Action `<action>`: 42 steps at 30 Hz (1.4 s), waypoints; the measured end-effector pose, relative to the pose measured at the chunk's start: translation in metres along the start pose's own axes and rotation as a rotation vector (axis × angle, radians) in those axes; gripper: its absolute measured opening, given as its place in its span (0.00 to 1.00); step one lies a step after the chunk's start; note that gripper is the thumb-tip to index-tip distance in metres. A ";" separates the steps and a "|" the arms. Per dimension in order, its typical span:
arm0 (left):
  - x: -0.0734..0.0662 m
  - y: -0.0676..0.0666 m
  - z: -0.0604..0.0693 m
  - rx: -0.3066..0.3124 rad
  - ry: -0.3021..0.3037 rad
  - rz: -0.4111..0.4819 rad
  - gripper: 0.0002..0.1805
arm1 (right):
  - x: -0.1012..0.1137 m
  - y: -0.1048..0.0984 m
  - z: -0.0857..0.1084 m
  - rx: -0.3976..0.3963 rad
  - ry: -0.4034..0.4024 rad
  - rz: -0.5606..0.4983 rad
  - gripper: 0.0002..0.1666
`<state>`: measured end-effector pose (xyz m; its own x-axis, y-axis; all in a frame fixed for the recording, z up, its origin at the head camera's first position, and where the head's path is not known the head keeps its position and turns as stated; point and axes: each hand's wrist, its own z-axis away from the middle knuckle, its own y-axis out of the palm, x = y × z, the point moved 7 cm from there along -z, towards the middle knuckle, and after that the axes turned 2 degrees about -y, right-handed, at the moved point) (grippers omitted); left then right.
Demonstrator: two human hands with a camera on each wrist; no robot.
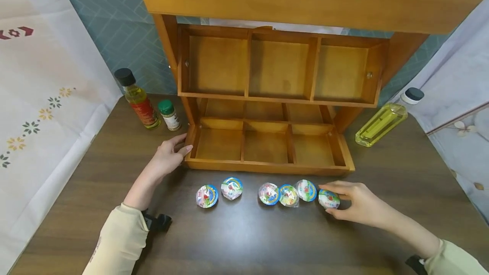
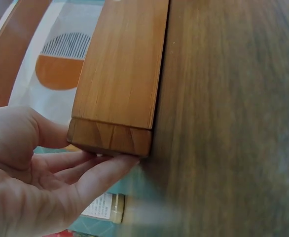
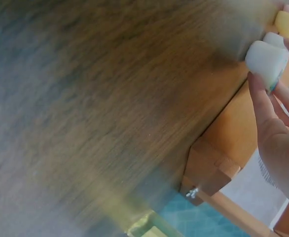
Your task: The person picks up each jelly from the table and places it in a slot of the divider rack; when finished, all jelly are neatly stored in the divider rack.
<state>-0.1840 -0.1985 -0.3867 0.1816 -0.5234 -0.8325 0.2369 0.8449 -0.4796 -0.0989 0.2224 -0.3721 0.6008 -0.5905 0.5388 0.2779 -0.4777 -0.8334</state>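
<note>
My right hand [image 1: 357, 203] pinches a small jelly cup [image 1: 329, 199] with a printed lid between thumb and fingers. In the right wrist view this cup [image 3: 266, 61] shows a smooth white side. It is at the right end of a loose row of several similar cups, among them a yellowish one [image 1: 288, 195] and a white-and-blue one [image 1: 307, 190]. Two more, a left cup [image 1: 207, 196] and its neighbour [image 1: 231, 188], lie farther left. My left hand [image 1: 170, 155] grips the left front corner of the wooden shelf [image 1: 267, 166], thumb on one side and fingers on the other.
The shelf's tiers are divided into compartments, and its top tier [image 1: 305, 5] overhangs the back. Left of it stand an oil bottle with a red label [image 1: 145, 111] and a green-capped jar [image 1: 170, 118]. A yellow oil bottle [image 1: 382, 124] stands right. Patterned cloths hang at both sides.
</note>
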 end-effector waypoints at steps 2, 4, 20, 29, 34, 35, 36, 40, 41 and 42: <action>0.001 -0.001 -0.001 0.019 -0.014 0.021 0.31 | 0.000 0.000 0.000 0.005 -0.002 0.006 0.31; 0.002 -0.001 -0.001 0.038 -0.021 0.040 0.32 | 0.000 0.000 0.000 0.022 -0.004 0.009 0.32; 0.014 -0.006 -0.004 0.058 -0.023 0.140 0.35 | 0.034 -0.024 -0.043 -0.004 -0.172 -0.072 0.31; 0.013 -0.004 -0.006 0.074 -0.044 0.182 0.35 | 0.056 -0.019 -0.086 0.042 -0.253 -0.123 0.31; 0.014 -0.004 -0.006 0.067 -0.043 0.174 0.35 | 0.075 -0.022 -0.113 0.052 -0.282 -0.083 0.28; 0.014 -0.004 -0.006 0.067 -0.039 0.174 0.35 | 0.079 -0.022 -0.119 0.058 -0.281 -0.086 0.28; 0.014 -0.005 -0.006 0.066 -0.036 0.171 0.35 | 0.081 -0.022 -0.124 0.061 -0.281 -0.089 0.28; 0.014 -0.004 -0.007 0.067 -0.032 0.172 0.35 | 0.087 -0.018 -0.147 0.059 -0.295 -0.123 0.27; 0.013 -0.004 -0.007 0.068 -0.036 0.174 0.35 | 0.089 -0.017 -0.153 0.050 -0.299 -0.124 0.27; 0.013 -0.003 -0.007 0.070 -0.039 0.176 0.35 | 0.089 -0.016 -0.159 0.043 -0.297 -0.122 0.27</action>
<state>-0.1888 -0.2075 -0.3979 0.2628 -0.3729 -0.8899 0.2634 0.9150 -0.3056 -0.1687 0.0741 -0.2908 0.7522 -0.3117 0.5805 0.3889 -0.5011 -0.7730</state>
